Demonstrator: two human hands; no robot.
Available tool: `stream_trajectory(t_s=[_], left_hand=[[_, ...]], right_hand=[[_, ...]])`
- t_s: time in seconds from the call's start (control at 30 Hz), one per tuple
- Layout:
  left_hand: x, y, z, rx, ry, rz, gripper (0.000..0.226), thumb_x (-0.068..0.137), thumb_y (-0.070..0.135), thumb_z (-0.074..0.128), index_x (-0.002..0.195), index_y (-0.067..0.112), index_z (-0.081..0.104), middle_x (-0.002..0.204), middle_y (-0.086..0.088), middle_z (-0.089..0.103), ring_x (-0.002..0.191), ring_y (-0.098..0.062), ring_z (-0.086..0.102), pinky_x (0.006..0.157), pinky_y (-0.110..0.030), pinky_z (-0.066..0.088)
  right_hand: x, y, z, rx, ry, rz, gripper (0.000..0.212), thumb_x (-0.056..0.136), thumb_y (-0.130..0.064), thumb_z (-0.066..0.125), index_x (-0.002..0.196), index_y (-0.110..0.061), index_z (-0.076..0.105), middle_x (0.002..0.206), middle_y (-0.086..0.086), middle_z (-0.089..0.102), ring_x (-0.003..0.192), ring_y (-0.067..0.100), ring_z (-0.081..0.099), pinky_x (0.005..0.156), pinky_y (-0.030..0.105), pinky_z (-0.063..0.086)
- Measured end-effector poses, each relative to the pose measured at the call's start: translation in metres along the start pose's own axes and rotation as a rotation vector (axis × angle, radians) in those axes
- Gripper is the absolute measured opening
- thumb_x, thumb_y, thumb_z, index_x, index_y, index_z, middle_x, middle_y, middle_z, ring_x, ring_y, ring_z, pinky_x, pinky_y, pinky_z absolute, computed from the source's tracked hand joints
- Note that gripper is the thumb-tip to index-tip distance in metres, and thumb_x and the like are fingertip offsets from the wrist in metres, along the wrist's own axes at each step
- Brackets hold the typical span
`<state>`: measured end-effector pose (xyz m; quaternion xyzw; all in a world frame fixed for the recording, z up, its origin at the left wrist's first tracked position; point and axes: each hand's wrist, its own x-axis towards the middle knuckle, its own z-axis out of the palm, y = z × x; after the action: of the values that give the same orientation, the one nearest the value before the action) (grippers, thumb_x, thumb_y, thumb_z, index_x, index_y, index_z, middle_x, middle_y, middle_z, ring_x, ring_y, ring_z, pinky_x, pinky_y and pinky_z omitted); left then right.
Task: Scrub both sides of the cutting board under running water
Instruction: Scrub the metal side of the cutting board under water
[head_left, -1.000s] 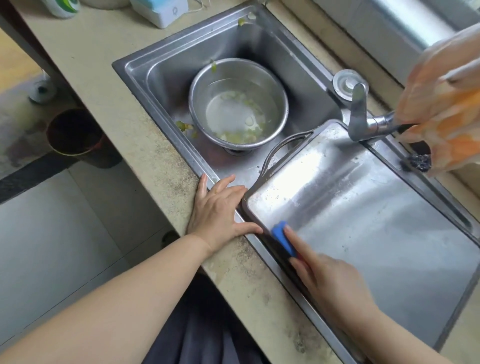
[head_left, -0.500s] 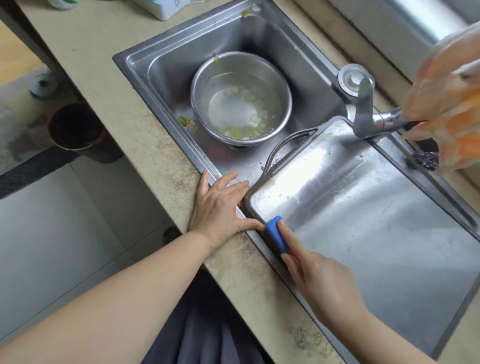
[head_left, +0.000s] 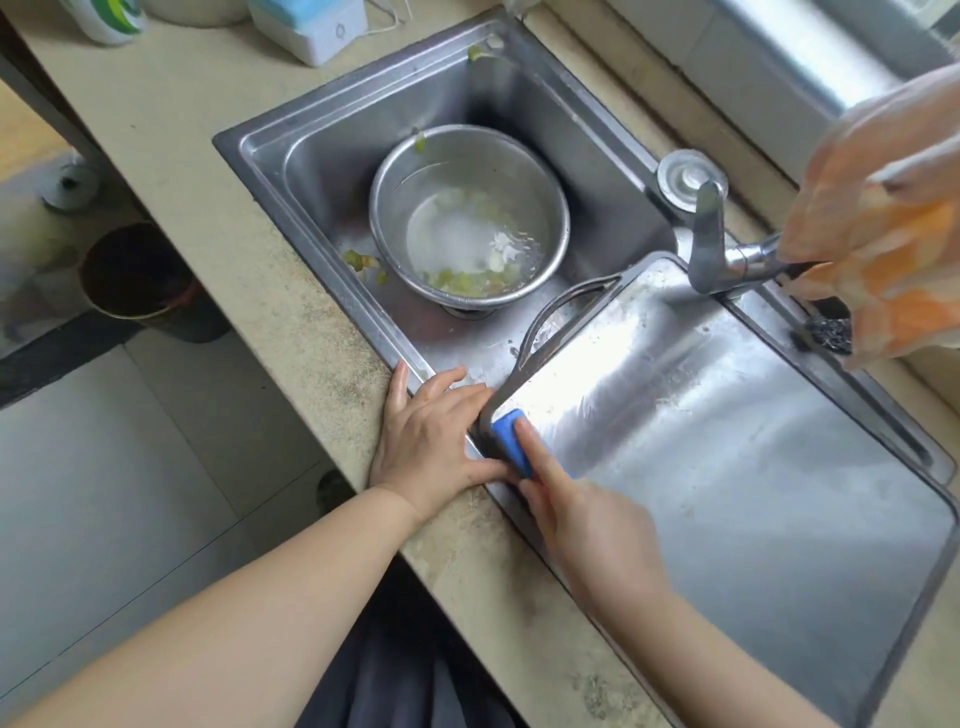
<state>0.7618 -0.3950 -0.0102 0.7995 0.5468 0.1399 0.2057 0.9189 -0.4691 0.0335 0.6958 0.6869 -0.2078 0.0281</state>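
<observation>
A steel cutting board (head_left: 737, 447) with a loop handle lies flat across the right part of the sink (head_left: 332, 156). My right hand (head_left: 587, 525) holds a blue sponge (head_left: 511, 439) against the board's near left corner, index finger stretched along it. My left hand (head_left: 434, 434) lies flat on the sink rim and counter edge, its thumb against the board's corner. The tap (head_left: 711, 244) points over the board's far edge; I see no water running from it.
A steel bowl (head_left: 467, 218) with water and vegetable scraps stands in the sink's left part. An orange cloth (head_left: 883, 218) hangs at the right, with a steel scourer (head_left: 828, 332) under it. Beige counter (head_left: 171, 119), a bottle (head_left: 106, 15), a white box (head_left: 311, 26); a bin (head_left: 135, 275) on the floor.
My right hand has slid the sponge along the board's near edge to its left corner, close to my left thumb. My left hand has stayed put.
</observation>
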Motion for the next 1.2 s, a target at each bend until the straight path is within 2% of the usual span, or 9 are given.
stream_trajectory(t_s=[0.17,0.33,0.43,0.53,0.6,0.73,0.93,1.07,1.2], left_hand=[[0.000,-0.002,-0.002,0.019,-0.024,0.007,0.094,0.056,0.087,0.042,0.126,0.026,0.057,0.126,0.014,0.060,0.132,-0.009,0.039,0.113,-0.041,-0.011],[0.000,0.000,-0.001,0.004,-0.007,-0.002,0.082,0.055,0.072,0.057,0.121,0.023,0.062,0.121,0.013,0.063,0.128,-0.010,0.045,0.114,-0.046,-0.002],[0.001,-0.001,-0.001,0.045,-0.013,0.013,0.091,0.055,0.084,0.048,0.123,0.025,0.060,0.122,0.014,0.062,0.130,-0.009,0.042,0.114,-0.044,-0.006],[0.001,-0.004,-0.001,0.050,-0.025,0.027,0.096,0.055,0.090,0.038,0.125,0.027,0.059,0.125,0.015,0.060,0.131,-0.008,0.040,0.113,-0.042,-0.008],[0.001,-0.003,-0.002,0.020,-0.024,0.029,0.094,0.054,0.087,0.044,0.122,0.025,0.061,0.122,0.014,0.062,0.129,-0.010,0.044,0.113,-0.042,-0.006],[0.000,-0.002,0.001,-0.002,0.021,0.028,0.076,0.057,0.073,0.054,0.114,0.025,0.066,0.114,0.014,0.066,0.123,-0.012,0.051,0.113,-0.041,-0.001],[0.000,-0.006,0.002,0.052,-0.034,0.046,0.092,0.058,0.087,0.041,0.119,0.021,0.063,0.118,0.012,0.065,0.126,-0.013,0.048,0.112,-0.053,0.011],[-0.001,0.001,-0.006,0.104,-0.103,0.014,0.104,0.054,0.075,0.063,0.135,0.012,0.048,0.139,0.001,0.050,0.133,-0.019,0.042,0.110,-0.060,0.020],[0.003,0.003,-0.010,0.196,-0.094,0.201,0.106,0.060,0.074,0.053,0.140,0.006,0.038,0.147,-0.007,0.038,0.136,-0.022,0.035,0.107,-0.062,0.021]], right_hand=[[0.082,0.052,-0.045,-0.035,0.158,0.269,0.048,0.098,-0.045,0.027,0.142,-0.052,0.008,0.096,0.013,0.065,0.077,0.032,0.058,0.059,0.033,0.033],[0.006,-0.010,0.006,0.017,0.007,0.076,0.054,0.087,-0.058,0.017,0.138,-0.060,-0.001,0.061,-0.001,0.054,0.057,0.029,0.060,0.044,0.027,0.019],[0.037,0.016,-0.010,-0.021,0.073,0.054,0.050,0.090,-0.058,0.016,0.135,-0.062,-0.005,0.079,0.002,0.066,0.071,0.028,0.063,0.046,0.029,0.022],[0.086,0.054,-0.046,-0.028,0.141,0.275,0.049,0.098,-0.046,0.026,0.143,-0.052,0.005,0.100,0.010,0.066,0.086,0.032,0.060,0.061,0.033,0.032],[0.079,0.044,-0.038,0.042,0.158,0.329,0.051,0.098,-0.045,0.029,0.143,-0.052,0.006,0.096,0.011,0.066,0.085,0.033,0.061,0.061,0.033,0.033],[0.018,-0.010,0.002,0.067,-0.040,0.053,0.060,0.093,-0.054,0.031,0.134,-0.064,-0.011,0.063,0.000,0.047,0.065,0.031,0.061,0.049,0.031,0.026],[0.081,0.068,-0.051,0.025,0.191,0.445,0.051,0.099,-0.046,0.025,0.143,-0.053,0.001,0.095,0.009,0.065,0.076,0.031,0.056,0.060,0.033,0.031],[0.025,-0.014,0.002,0.138,0.061,0.297,0.057,0.095,-0.050,0.025,0.135,-0.063,-0.012,0.070,-0.001,0.054,0.062,0.029,0.055,0.047,0.030,0.021],[0.003,0.002,0.004,0.085,0.069,0.389,0.054,0.095,-0.055,0.022,0.128,-0.068,-0.019,0.088,0.003,0.066,0.078,0.031,0.062,0.057,0.034,0.034]])
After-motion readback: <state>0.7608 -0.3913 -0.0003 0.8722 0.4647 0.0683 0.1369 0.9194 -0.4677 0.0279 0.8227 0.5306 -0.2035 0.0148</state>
